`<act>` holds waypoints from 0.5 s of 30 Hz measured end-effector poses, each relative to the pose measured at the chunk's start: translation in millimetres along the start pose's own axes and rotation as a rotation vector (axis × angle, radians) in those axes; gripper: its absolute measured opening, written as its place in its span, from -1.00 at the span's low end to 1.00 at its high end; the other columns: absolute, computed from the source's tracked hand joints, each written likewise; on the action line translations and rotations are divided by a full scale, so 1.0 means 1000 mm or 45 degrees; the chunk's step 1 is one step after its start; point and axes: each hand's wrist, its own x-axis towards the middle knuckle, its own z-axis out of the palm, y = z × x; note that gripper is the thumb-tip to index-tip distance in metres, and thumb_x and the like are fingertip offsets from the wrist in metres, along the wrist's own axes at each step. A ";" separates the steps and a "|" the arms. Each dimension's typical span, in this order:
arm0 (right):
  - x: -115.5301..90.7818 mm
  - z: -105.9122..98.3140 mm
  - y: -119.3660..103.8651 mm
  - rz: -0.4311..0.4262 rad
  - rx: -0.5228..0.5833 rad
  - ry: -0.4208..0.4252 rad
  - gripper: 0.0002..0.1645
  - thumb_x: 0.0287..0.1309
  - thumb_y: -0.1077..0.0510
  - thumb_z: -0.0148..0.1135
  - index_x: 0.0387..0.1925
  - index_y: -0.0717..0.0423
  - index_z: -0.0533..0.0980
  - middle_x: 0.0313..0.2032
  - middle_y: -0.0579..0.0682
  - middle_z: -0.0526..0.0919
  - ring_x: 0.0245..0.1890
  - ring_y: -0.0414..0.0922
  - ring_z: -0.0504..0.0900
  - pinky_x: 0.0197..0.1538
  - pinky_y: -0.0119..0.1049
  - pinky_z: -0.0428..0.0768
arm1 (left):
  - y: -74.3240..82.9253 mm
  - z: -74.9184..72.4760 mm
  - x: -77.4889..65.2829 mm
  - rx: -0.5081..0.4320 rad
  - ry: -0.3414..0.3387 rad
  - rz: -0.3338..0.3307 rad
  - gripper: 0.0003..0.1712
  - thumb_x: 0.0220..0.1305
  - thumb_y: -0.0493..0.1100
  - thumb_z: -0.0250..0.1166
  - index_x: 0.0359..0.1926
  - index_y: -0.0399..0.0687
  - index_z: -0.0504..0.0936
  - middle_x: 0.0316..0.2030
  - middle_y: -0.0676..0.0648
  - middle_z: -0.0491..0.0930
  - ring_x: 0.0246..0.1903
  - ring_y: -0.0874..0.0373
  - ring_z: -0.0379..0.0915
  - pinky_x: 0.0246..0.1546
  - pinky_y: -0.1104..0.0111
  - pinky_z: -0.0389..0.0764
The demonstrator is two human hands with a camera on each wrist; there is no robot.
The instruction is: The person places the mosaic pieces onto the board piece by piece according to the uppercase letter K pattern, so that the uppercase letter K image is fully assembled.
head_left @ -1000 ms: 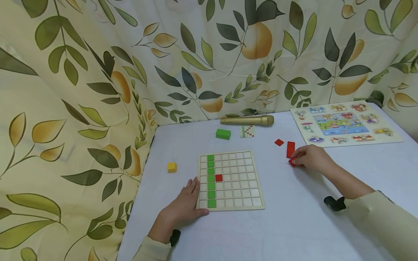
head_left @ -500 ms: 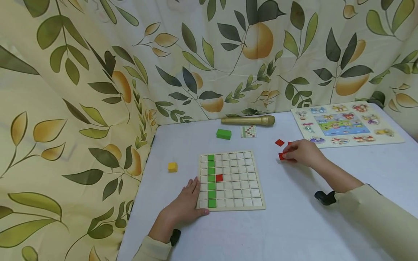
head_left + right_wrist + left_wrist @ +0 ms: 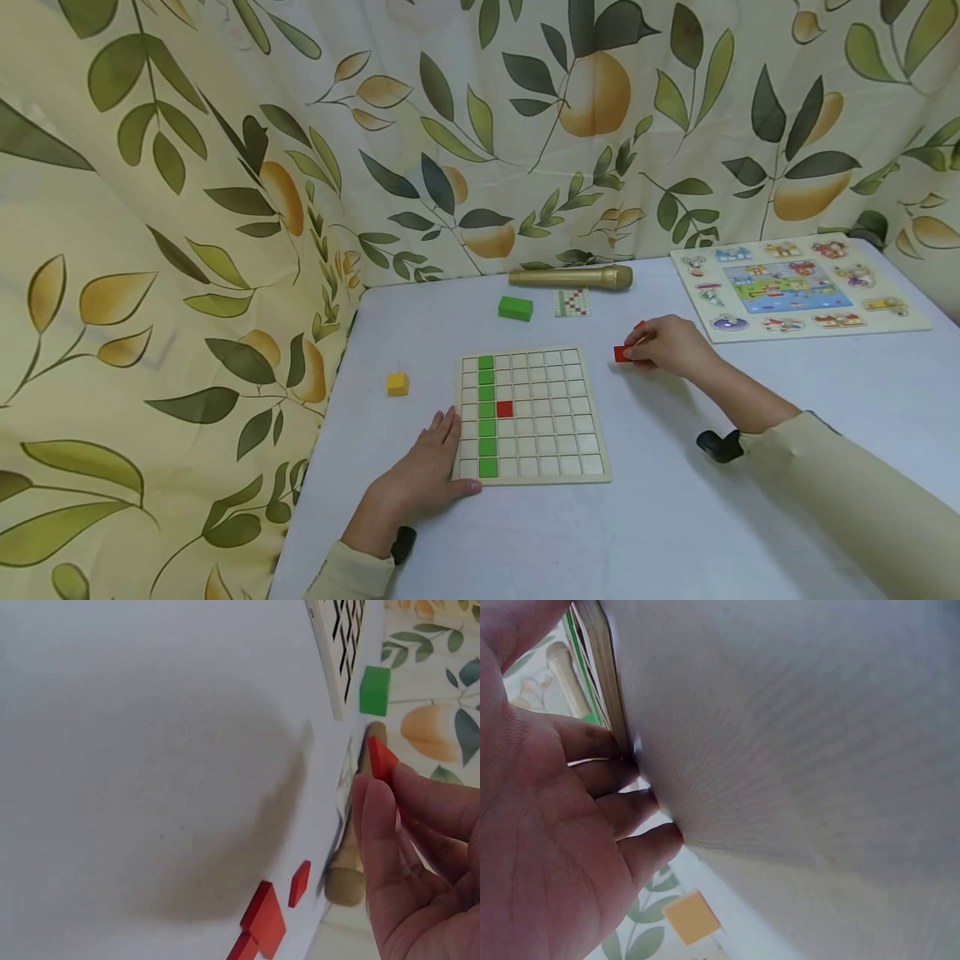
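In the head view a wooden grid board (image 3: 552, 428) lies on the table, with a column of green tiles (image 3: 487, 427) and a single red tile (image 3: 505, 409) in its squares. My left hand (image 3: 423, 467) rests at the board's near left corner, fingers along the left edge and thumb at the front edge. In the left wrist view those straight fingers (image 3: 604, 776) reach the board's side (image 3: 607, 675). My right hand (image 3: 671, 350) pinches a small red tile (image 3: 381, 759) between thumb and fingertips above the table, right of the board.
More red pieces (image 3: 266, 922) lie on the table below the right hand. A yellow cube (image 3: 397, 384) stands left of the board. Behind it are a green block (image 3: 515, 308), a pattern card (image 3: 572, 303) and a gold microphone (image 3: 572, 277). A picture puzzle board (image 3: 873, 315) lies far right.
My right hand has lifted the red tile off the table beside the other red pieces and carried it left toward the grid board. The left hand has stayed at the board's corner.
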 end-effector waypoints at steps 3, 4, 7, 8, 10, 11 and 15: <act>0.001 0.003 -0.005 0.003 0.016 -0.011 -0.72 0.25 0.20 0.36 -0.09 0.34 0.64 -0.33 0.11 0.70 -0.37 -0.05 0.65 -0.24 -0.22 0.69 | 0.000 0.000 0.001 0.004 -0.006 0.000 0.24 0.21 0.33 0.36 0.59 -0.24 -0.09 0.60 -0.13 -0.24 0.57 -0.04 -0.38 0.50 0.05 -0.03; 0.002 0.004 -0.006 0.005 0.017 -0.014 -0.72 0.25 0.21 0.35 -0.09 0.34 0.64 -0.33 0.11 0.70 -0.38 -0.05 0.66 -0.23 -0.21 0.70 | 0.000 0.000 0.001 0.009 -0.010 -0.003 0.25 0.22 0.33 0.35 0.59 -0.23 -0.10 0.60 -0.12 -0.25 0.57 -0.03 -0.39 0.50 0.06 -0.04; 0.004 0.007 -0.010 0.004 0.026 -0.026 -0.74 0.25 0.22 0.35 -0.11 0.34 0.64 -0.35 0.09 0.70 -0.39 -0.07 0.66 -0.22 -0.18 0.71 | 0.000 0.000 0.002 0.009 -0.011 -0.007 0.25 0.21 0.34 0.36 0.59 -0.23 -0.10 0.60 -0.12 -0.25 0.57 -0.02 -0.39 0.50 0.06 -0.04; 0.004 0.009 -0.011 -0.001 0.027 -0.028 -0.74 0.24 0.22 0.35 -0.11 0.35 0.64 -0.37 0.08 0.70 -0.40 -0.07 0.66 -0.22 -0.17 0.71 | 0.000 0.000 0.002 0.009 -0.009 -0.009 0.25 0.21 0.34 0.36 0.59 -0.22 -0.09 0.60 -0.12 -0.25 0.57 -0.03 -0.38 0.50 0.06 -0.04; 0.006 0.011 -0.013 -0.009 0.033 -0.028 -0.74 0.23 0.23 0.36 -0.13 0.35 0.64 -0.40 0.06 0.71 -0.42 -0.08 0.67 -0.23 -0.17 0.70 | 0.000 0.000 0.002 0.015 -0.008 -0.016 0.25 0.20 0.34 0.36 0.59 -0.21 -0.09 0.60 -0.11 -0.25 0.57 -0.02 -0.39 0.50 0.07 -0.04; 0.007 0.013 -0.015 -0.015 0.029 -0.029 -0.74 0.22 0.22 0.37 -0.13 0.34 0.64 -0.41 0.05 0.72 -0.43 -0.09 0.66 -0.25 -0.19 0.69 | 0.000 0.000 0.002 0.015 -0.007 -0.018 0.25 0.20 0.34 0.36 0.59 -0.21 -0.09 0.60 -0.11 -0.24 0.57 -0.02 -0.38 0.50 0.07 -0.04; 0.010 0.019 -0.020 -0.029 0.003 -0.027 -0.74 0.22 0.18 0.38 -0.13 0.30 0.64 -0.45 -0.01 0.72 -0.45 -0.12 0.65 -0.33 -0.29 0.63 | 0.000 0.000 0.002 0.018 -0.002 -0.020 0.25 0.20 0.34 0.36 0.59 -0.21 -0.08 0.60 -0.11 -0.23 0.57 -0.02 -0.37 0.49 0.06 -0.03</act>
